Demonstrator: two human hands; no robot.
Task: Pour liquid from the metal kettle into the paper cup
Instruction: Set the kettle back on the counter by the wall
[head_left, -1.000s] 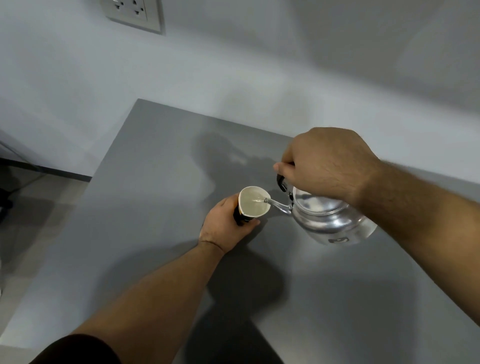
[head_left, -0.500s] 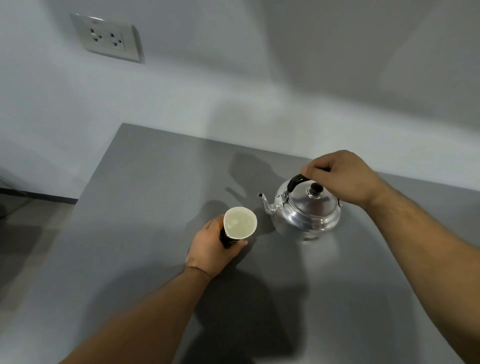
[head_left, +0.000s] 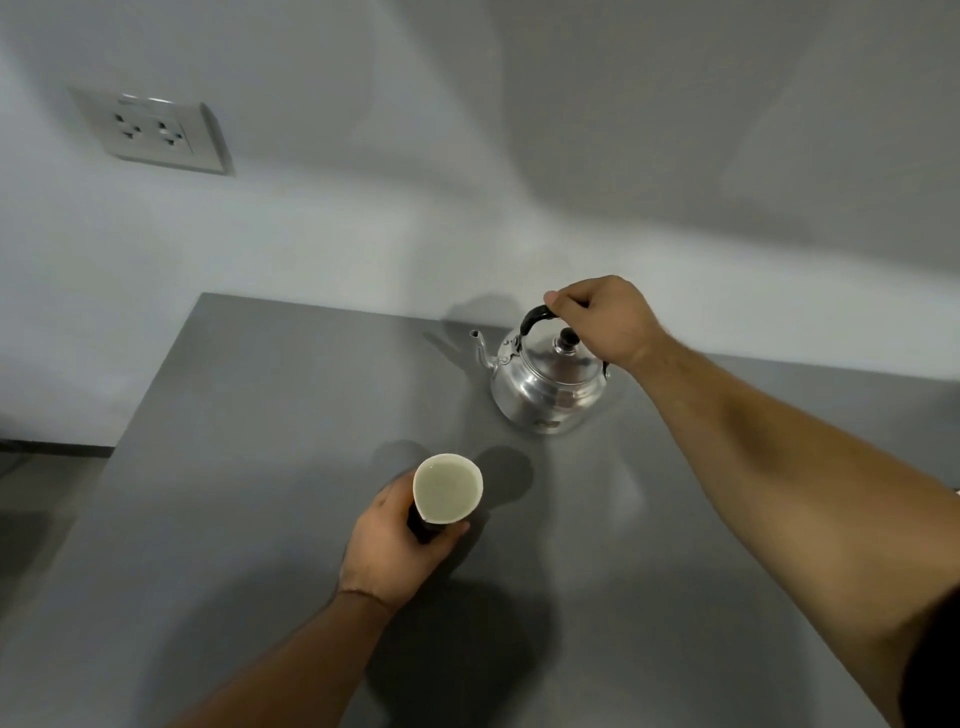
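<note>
The shiny metal kettle (head_left: 549, 387) stands upright on the grey table (head_left: 260, 405) near its far edge, spout pointing left. My right hand (head_left: 602, 319) is closed around its black handle from above. Nearer to me, the paper cup (head_left: 448, 487), white inside with a dark outer wall, holds pale liquid close to the rim. My left hand (head_left: 395, 545) wraps the cup's side from the left and below. Cup and kettle are well apart.
A white wall rises behind the table, with a double power socket (head_left: 156, 132) at upper left. The table's left edge drops to the floor (head_left: 36, 488). Bare grey tabletop lies between the cup and the kettle and to the right.
The kettle went from tilted with its spout over the cup to upright, and then moved away toward the table's far side. My left hand kept hold of the cup.
</note>
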